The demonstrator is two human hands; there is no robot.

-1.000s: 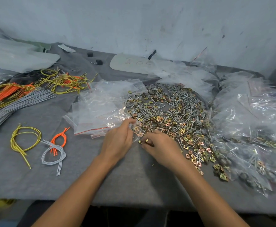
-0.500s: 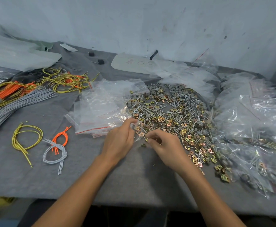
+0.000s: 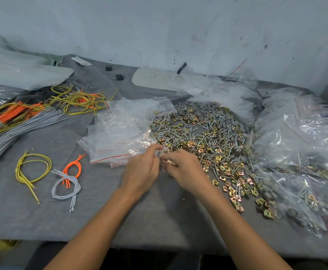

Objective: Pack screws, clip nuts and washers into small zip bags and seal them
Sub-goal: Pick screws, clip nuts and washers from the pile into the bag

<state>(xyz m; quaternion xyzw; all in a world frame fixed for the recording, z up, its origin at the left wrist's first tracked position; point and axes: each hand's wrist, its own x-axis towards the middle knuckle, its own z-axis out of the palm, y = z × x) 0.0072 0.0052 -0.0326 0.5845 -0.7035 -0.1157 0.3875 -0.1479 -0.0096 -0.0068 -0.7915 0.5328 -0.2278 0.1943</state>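
Small zip bag point(image 3: 162, 152) is pinched between both hands at the near-left edge of the hardware pile point(image 3: 207, 137), just above the grey cloth point(image 3: 159, 217).

Change: a second ago the right hand point(image 3: 184, 170) was down on the cloth, picking at loose pieces beside the pile. It has since come up and leftward, and its fingertips now meet the left hand's at the bag mouth. Reads as the loading step, with the picked piece going in and no sealing yet (bag contents too small and crumpled to count).

Left hand point(image 3: 141, 170): barely moved, thumb on top and fingers curled under, pinching the bag's edge, probably to keep it open.

Right hand: fingers curled tight, pinching what looks like a brass-coloured clip nut point(image 3: 170, 162) at the opening. Knuckles are up and the wrist angles in from the right. Both forearms converge from the bottom edge of the view.

Stack of empty zip bags point(image 3: 118, 137) lies just left of the hands. Filled bags point(image 3: 305, 152) are heaped at right, and the wire loops point(image 3: 32, 168) lie well apart at left.
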